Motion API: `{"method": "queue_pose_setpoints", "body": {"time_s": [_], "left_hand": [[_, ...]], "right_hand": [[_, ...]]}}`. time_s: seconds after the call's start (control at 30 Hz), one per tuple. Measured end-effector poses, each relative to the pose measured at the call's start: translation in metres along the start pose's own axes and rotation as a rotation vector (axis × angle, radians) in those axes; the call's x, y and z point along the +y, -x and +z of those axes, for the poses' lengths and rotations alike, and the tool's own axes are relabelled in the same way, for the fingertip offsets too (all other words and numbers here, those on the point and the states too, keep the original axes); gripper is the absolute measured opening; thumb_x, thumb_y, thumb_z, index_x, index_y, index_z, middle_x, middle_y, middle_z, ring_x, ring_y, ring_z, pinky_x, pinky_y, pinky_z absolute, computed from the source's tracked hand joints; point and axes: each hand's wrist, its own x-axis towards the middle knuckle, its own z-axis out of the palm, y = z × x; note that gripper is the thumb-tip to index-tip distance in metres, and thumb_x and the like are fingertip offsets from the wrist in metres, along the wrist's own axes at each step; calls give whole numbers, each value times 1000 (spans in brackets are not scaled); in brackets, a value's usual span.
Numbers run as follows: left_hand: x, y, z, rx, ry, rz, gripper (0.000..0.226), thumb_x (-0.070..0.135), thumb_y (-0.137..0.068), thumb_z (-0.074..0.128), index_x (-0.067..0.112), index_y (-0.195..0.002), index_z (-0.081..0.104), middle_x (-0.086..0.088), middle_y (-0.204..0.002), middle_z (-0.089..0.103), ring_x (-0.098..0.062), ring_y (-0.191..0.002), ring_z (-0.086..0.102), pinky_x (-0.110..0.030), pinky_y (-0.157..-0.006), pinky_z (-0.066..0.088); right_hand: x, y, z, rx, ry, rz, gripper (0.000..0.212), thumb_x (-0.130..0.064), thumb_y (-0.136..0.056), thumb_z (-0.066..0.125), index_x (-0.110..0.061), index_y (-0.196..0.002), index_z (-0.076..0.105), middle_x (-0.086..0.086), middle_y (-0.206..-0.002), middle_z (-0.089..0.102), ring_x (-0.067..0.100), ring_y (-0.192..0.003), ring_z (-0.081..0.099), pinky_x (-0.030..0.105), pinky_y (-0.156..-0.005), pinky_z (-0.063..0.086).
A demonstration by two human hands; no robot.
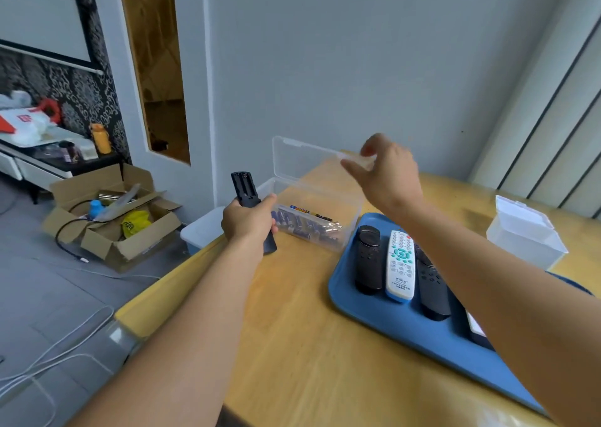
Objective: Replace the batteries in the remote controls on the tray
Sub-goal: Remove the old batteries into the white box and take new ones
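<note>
My left hand (248, 220) grips a black remote (246, 190) upright over the table's left edge, its empty battery compartment facing me. Just right of it stands a clear plastic box (349, 213) holding several batteries (305, 223). Its clear lid (302, 159) is raised, and my right hand (388, 174) pinches the lid's right edge. A blue tray (406, 325) carries two black remotes (368, 259) (431, 285) with a white remote (400, 265) between them. My right forearm hides part of the tray.
A closed white plastic box (525, 233) sits at the table's far right. Off the table's left edge are a white bin (203, 229), an open cardboard box (110, 213) of clutter and cables (58, 345) on the floor. The wall is close behind the table.
</note>
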Motion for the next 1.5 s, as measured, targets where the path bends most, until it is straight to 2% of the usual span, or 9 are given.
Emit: {"method": "queue_pose_setpoints", "body": {"time_s": [0.1,0.23,0.37,0.53,0.63,0.8,1.0,1.3,1.5], "left_hand": [[0,-2,1,4,22,13,19,16,-84,76,14,-83,58,-4,-58,61,-17,-41,51,-29,-52,49],[-2,-4,2,8,44,21,19,13,-84,75,16,-80,57,-4,-58,61,-18,-43,52,-30,-52,49],[-1,-6,5,40,94,-2,13,6,-82,64,17,-82,57,-3,-56,60,-17,-41,53,-27,-49,48],[-3,-2,1,69,158,-24,21,3,-81,58,21,-92,62,-1,-58,61,-15,-39,52,-25,-54,47],[-1,-2,1,108,164,-28,31,2,-78,56,20,-101,69,-4,-67,65,-12,-36,51,-21,-50,45],[-1,-1,1,138,170,-34,36,1,-77,56,17,-105,72,-7,-81,70,-10,-33,51,-16,-39,41],[0,2,1,161,157,-21,31,3,-80,56,17,-103,72,-8,-78,69,-9,-32,50,-16,-37,40],[-1,6,2,141,151,24,18,0,-82,57,16,-87,64,-4,-69,64,-13,-38,53,-19,-41,44],[0,7,4,137,140,32,16,1,-83,58,16,-86,62,-6,-71,68,-12,-40,59,-18,-41,45]], "right_hand": [[9,-18,4,81,-95,281,30,-38,-84,74,-11,-86,61,10,-94,67,33,-89,61,32,-70,42],[3,-23,8,63,-405,511,33,-28,-77,61,4,-69,68,13,-63,72,33,-66,72,43,-70,62],[-15,-5,24,-97,-144,223,25,-22,-74,57,0,-63,63,17,-59,62,39,-61,56,33,-59,56],[-25,6,50,-554,112,39,33,8,-72,54,7,-99,72,22,-102,73,32,-98,65,41,-78,60],[-24,11,55,-596,265,-60,33,10,-79,56,3,-109,68,18,-107,68,36,-104,62,39,-84,56],[-27,15,62,-605,372,-116,21,2,-87,65,-11,-77,52,7,-81,52,35,-80,51,29,-61,41],[-31,10,71,-657,301,-100,17,-21,-88,73,-10,-91,60,8,-84,63,30,-79,59,35,-73,55],[-41,3,50,-808,162,-73,18,-11,-86,63,-1,-93,76,8,-78,69,19,-67,57,23,-58,45],[-48,3,29,-1006,257,-110,28,-22,-99,52,-12,-120,68,4,-99,61,23,-87,56,35,-83,50]]}}
